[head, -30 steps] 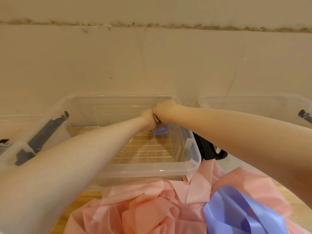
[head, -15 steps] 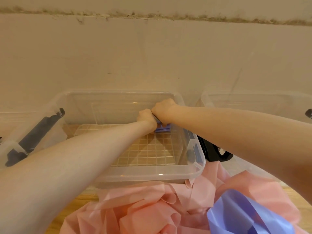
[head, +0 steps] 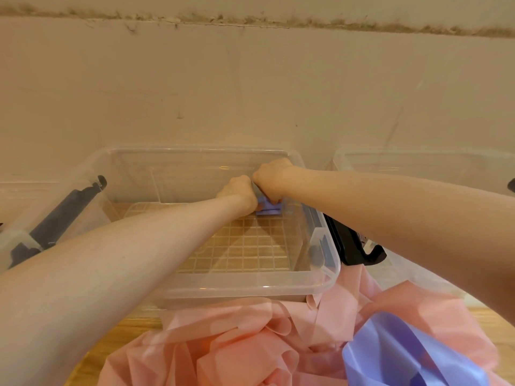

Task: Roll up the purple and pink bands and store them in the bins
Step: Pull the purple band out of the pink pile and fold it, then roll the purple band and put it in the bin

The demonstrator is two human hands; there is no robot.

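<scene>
Both my hands reach into the middle clear plastic bin [head: 250,285], near its far right corner. My left hand [head: 238,190] and my right hand [head: 271,179] sit knuckle to knuckle, and together they grip a small rolled purple band [head: 269,210] that rests low against the bin's floor. Most of the roll is hidden under my fingers. In front of the bin a heap of loose pink bands [head: 237,344] lies on the wooden table, with a loose purple band [head: 390,355] at its right side.
A second clear bin [head: 418,162] stands to the right and a third clear bin [head: 33,218] with a dark latch to the left. A black latch [head: 354,246] sticks out between the middle and right bins. The wall rises directly behind.
My hands have lowered the purple roll slightly toward the bin's floor and stayed together. The view has shifted a little.
</scene>
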